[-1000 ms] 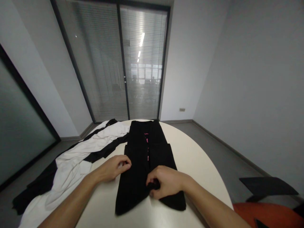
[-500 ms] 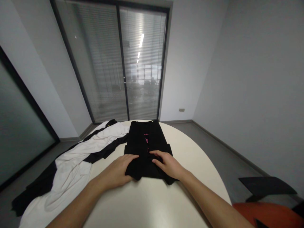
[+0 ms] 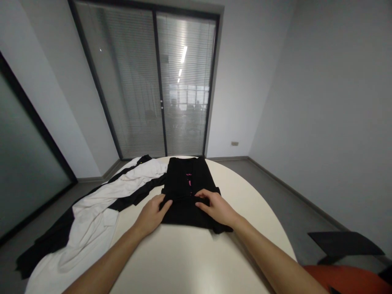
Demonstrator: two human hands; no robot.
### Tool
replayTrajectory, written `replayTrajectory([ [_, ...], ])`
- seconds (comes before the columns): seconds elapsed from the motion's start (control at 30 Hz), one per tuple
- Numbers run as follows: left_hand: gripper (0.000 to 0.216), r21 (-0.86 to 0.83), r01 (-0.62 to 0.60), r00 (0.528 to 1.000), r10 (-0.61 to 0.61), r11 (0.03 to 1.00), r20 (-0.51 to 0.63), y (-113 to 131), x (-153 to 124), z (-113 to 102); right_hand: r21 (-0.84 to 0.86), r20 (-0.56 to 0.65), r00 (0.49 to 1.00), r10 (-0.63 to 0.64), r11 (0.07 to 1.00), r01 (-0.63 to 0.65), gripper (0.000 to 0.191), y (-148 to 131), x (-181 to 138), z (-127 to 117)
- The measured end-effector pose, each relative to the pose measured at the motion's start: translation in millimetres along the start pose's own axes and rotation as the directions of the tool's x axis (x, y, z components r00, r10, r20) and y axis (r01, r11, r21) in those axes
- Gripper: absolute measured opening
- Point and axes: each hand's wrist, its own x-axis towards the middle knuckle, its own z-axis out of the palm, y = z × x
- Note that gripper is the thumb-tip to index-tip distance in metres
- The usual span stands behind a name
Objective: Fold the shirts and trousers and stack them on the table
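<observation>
A black T-shirt (image 3: 179, 173) with small pink print lies folded into a narrow shape on the table, its near part turned over in a thick fold. My left hand (image 3: 153, 212) is closed on the left end of that fold, thumb over the cloth and fingers at its edge. On the right side, my right hand (image 3: 216, 207) grips the same fold, thumb and index finger curled about its edge. Fingertips of both hands are partly hidden by fabric. The shirt's near right corner sticks out past the hem, below my right wrist.
A pile of white clothing (image 3: 92, 216) and black clothing (image 3: 53, 230) lies along the left of the round white table (image 3: 251, 200), hanging over its edge. A chair with an orange seat (image 3: 346, 277) stands at the lower right. Beyond are a glass partition with blinds (image 3: 186, 122) and grey walls.
The near fold of the black T-shirt now lies flatter and straighter. My left hand has shifted slightly left and up, thumb now on the fold; my right hand has moved slightly up.
</observation>
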Motion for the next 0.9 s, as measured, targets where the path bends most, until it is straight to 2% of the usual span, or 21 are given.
replayTrajectory([
  [0.17, 0.041, -0.069, -0.028, 0.986, 0.016, 0.997, -0.164, -16, 3, 6, 0.002, -0.101, 0.995, -0.006, 1.000, 0.006, 0.024, 12, 38, -18],
  [0.37, 0.061, -0.091, 0.020, 0.983, -0.037, 0.996, -0.181, -30, 4, 16, -0.017, -0.158, 0.982, -0.105, 0.994, 0.104, 0.023, 21, 98, -40],
  [0.57, 0.064, -0.006, 0.008, 0.981, -0.009, 1.000, -0.192, -40, 5, 22, -0.118, -0.206, 0.945, -0.252, 0.965, 0.232, 0.023, 25, 148, -44],
  [0.67, 0.060, 0.075, 0.002, 0.968, 0.016, 0.997, -0.249, -50, 6, 25, -0.299, -0.256, 0.931, -0.261, 0.937, 0.180, 0.022, 22, 164, -49],
  [0.77, 0.048, 0.101, 0.018, 0.970, 0.007, 0.995, -0.244, -57, 7, 27, -0.489, -0.278, 0.921, -0.274, 0.866, 0.110, 0.020, 17, 174, -55],
  [0.9, 0.039, 0.155, 0.010, 0.973, 0.027, 0.988, -0.230, -57, 9, 26, -0.575, -0.317, 0.915, -0.249, 0.818, 0.023, 0.020, 14, 180, -56],
])
